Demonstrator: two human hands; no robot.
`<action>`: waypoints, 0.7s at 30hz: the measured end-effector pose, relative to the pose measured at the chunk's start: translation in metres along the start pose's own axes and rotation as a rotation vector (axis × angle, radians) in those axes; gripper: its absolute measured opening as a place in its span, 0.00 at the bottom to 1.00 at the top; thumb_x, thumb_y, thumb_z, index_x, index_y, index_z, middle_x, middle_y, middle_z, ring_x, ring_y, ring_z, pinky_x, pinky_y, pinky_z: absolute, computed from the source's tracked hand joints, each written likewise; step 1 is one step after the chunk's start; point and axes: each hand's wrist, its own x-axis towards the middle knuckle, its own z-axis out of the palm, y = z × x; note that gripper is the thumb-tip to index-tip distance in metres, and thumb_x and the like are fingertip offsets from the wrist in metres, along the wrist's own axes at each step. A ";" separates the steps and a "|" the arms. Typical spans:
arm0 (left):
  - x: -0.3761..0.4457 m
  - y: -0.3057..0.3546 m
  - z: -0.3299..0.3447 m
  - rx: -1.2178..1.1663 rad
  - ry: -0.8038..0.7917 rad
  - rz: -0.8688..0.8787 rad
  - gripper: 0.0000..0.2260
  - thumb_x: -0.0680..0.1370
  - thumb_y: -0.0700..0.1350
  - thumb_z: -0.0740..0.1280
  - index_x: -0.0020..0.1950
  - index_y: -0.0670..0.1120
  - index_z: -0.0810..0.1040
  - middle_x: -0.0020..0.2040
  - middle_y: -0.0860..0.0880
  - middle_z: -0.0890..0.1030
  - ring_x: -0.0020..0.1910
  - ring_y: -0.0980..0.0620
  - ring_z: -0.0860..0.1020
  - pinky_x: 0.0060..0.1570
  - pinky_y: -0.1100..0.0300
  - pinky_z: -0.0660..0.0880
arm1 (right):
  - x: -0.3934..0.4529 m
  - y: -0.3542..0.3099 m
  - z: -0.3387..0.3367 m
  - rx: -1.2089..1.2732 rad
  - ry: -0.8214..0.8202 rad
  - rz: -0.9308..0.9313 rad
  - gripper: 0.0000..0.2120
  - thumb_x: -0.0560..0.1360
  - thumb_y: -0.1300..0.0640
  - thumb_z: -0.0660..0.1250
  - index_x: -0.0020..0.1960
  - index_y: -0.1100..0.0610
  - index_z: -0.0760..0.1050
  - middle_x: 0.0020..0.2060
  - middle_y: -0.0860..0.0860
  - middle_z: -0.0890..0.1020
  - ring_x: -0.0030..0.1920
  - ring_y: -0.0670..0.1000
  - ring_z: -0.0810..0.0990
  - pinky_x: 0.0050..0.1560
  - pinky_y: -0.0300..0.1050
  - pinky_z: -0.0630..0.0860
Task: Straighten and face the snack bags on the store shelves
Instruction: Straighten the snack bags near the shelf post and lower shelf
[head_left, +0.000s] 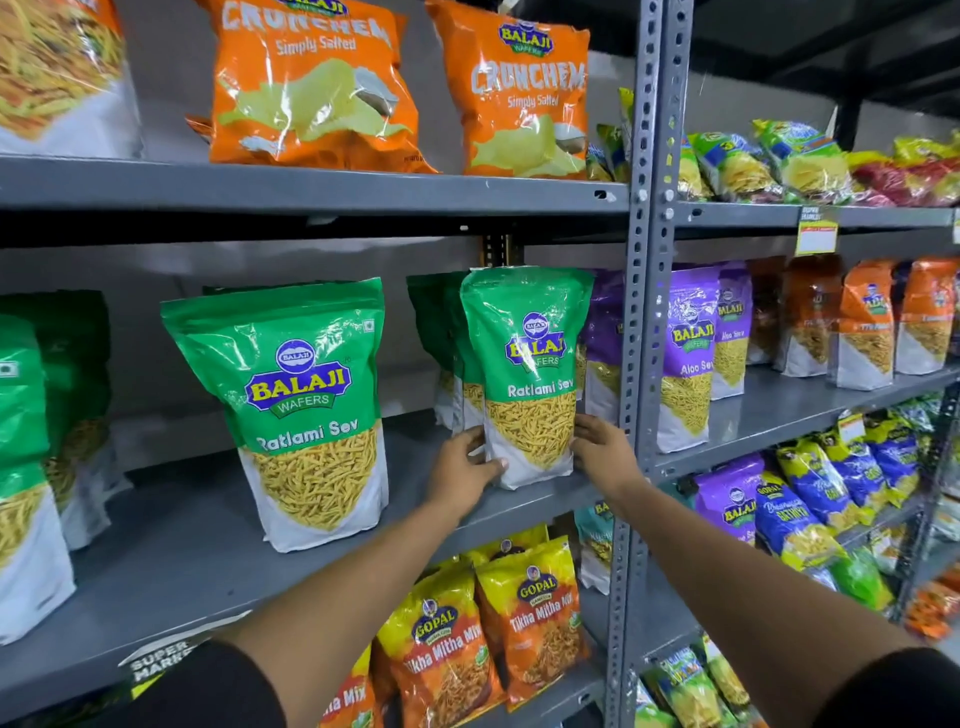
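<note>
A green Ratlami Sev bag (527, 374) stands upright near the front edge of the middle grey shelf (208, 561), label facing me. My left hand (462, 475) grips its lower left corner and my right hand (602, 454) presses its lower right side. More green bags (439, 343) stand behind it. To the left, another green Ratlami Sev bag (296, 410) stands upright with its label facing me, and further green bags (31, 467) stand at the far left.
Orange Crunchem bags (311, 83) fill the shelf above. Yellow-orange Gopal bags (488, 623) lean on the shelf below. A perforated grey upright post (639, 322) stands just right of my right hand. Purple Aloo Sev bags (691, 358) and orange bags sit in the bay beyond.
</note>
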 end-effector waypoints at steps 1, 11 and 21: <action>0.000 0.001 0.000 -0.001 -0.002 0.001 0.26 0.70 0.37 0.75 0.67 0.42 0.73 0.64 0.45 0.79 0.58 0.51 0.78 0.61 0.49 0.76 | -0.006 -0.005 0.001 -0.010 0.010 -0.001 0.18 0.73 0.61 0.63 0.63 0.57 0.76 0.56 0.54 0.84 0.55 0.57 0.82 0.60 0.58 0.78; -0.003 0.002 0.000 0.014 0.001 -0.006 0.29 0.71 0.38 0.74 0.70 0.42 0.70 0.67 0.45 0.77 0.62 0.48 0.77 0.63 0.52 0.74 | -0.016 -0.008 0.001 -0.049 0.031 0.001 0.18 0.78 0.64 0.62 0.66 0.57 0.74 0.61 0.55 0.82 0.60 0.57 0.80 0.65 0.62 0.74; -0.023 0.004 -0.010 -0.133 0.061 0.067 0.35 0.69 0.41 0.77 0.73 0.43 0.67 0.70 0.42 0.73 0.68 0.46 0.73 0.66 0.48 0.73 | -0.049 -0.052 0.001 0.073 0.183 -0.124 0.18 0.75 0.65 0.66 0.64 0.56 0.75 0.57 0.51 0.81 0.59 0.52 0.79 0.63 0.48 0.75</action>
